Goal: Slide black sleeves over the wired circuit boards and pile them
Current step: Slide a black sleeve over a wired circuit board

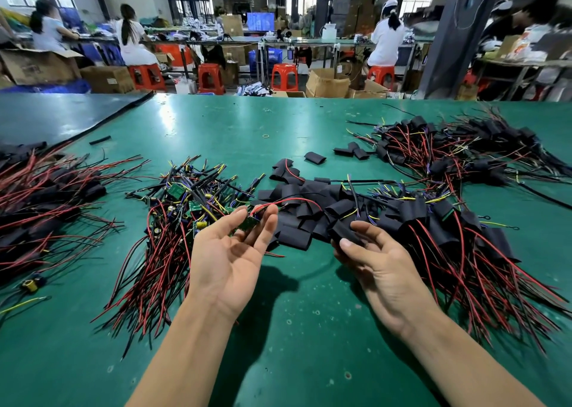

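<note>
My left hand [230, 256], palm up, pinches a small green wired circuit board [249, 223] between thumb and fingertips; its red wire arcs off to the right. My right hand [376, 262] grips a black sleeve [344, 232] between thumb and fingers, just right of the board. Behind my left hand lies a heap of bare boards with red and black wires [182, 208]. Loose black sleeves [297, 202] are heaped between and behind my hands. Sleeved boards are piled to the right [448, 227].
The green table [278, 329] also carries a far-right pile of sleeved boards [458, 149] and a left pile [40, 196]. A dark mat [62, 112] covers the far left corner. Beyond the table's edge are seated people, red stools and cardboard boxes.
</note>
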Available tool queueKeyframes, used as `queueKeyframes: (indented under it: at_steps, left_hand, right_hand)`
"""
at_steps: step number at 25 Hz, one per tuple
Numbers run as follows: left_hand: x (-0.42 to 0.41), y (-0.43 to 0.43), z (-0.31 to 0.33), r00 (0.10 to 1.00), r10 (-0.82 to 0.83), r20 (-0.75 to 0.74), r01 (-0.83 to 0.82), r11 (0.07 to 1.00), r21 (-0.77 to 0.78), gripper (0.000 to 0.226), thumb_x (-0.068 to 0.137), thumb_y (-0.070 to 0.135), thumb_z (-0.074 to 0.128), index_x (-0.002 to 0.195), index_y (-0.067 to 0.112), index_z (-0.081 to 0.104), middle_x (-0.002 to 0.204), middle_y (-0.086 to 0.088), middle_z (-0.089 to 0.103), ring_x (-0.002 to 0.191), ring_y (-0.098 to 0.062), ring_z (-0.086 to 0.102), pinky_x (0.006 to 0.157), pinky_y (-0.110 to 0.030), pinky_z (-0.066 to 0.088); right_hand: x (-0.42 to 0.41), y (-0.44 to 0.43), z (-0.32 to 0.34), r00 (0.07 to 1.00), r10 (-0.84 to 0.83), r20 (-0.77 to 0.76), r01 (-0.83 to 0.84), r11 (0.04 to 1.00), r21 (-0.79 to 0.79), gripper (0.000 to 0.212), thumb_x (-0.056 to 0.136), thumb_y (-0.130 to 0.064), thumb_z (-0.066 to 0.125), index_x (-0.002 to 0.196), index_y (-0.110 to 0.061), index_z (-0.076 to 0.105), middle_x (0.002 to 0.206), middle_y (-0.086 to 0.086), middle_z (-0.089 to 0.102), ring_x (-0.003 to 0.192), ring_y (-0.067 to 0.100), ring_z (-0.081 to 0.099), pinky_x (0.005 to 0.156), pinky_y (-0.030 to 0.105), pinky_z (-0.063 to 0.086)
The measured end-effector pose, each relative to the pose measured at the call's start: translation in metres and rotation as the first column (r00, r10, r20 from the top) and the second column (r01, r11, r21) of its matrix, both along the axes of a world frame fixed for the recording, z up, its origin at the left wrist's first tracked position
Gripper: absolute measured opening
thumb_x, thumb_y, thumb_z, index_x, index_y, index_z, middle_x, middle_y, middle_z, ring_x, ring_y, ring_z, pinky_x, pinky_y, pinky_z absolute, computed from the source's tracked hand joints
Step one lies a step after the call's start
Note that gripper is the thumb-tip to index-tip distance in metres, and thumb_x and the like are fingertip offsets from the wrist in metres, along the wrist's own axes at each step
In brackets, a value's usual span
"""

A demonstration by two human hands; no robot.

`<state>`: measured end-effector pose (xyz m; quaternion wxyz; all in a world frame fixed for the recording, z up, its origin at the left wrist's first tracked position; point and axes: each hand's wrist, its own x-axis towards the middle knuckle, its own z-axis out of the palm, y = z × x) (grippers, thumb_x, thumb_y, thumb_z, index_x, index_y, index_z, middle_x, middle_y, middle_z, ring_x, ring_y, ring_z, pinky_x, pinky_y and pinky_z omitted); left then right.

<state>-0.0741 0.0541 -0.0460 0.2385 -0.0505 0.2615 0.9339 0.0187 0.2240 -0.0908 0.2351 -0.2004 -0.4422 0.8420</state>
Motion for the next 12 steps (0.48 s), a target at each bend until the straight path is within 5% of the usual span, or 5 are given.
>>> queueKeyframes:
  at_steps: [5, 12]
  left_hand:
    - [0.0028, 0.0029, -0.0014, 0.999, -0.044, 0.025, 0.044, 0.999, -0.01, 0.024, 0.069, -0.002, 0.058, 0.093, -0.001, 0.056, 0.083, -0.029, 0.068, 0.075, -0.037, 0.073, 0.065, -0.038, 0.062]
    - [0.0021, 0.0032, -0.0043, 0.998, -0.047, 0.05, 0.048, 0.999, -0.014, 0.026, 0.067, -0.001, 0.058, 0.093, -0.001, 0.057, 0.082, -0.028, 0.068, 0.069, -0.034, 0.073, 0.062, -0.035, 0.061]
  right_hand:
    - [-0.0018, -0.0013, 0.0024, 0.997, 0.005, -0.076, -0.014, 0.993, -0.121, 0.046, 0.064, 0.005, 0.069, 0.107, -0.005, 0.059, 0.092, 0.011, 0.075, 0.087, 0.023, 0.071, 0.084, 0.031, 0.06]
    - [-0.0013, -0.0025, 0.0055, 0.991, 0.019, -0.131, -0.046, 0.978, -0.203, 0.045, 0.065, 0.007, 0.068, 0.107, -0.004, 0.059, 0.082, 0.007, 0.075, 0.086, 0.024, 0.074, 0.083, 0.032, 0.061]
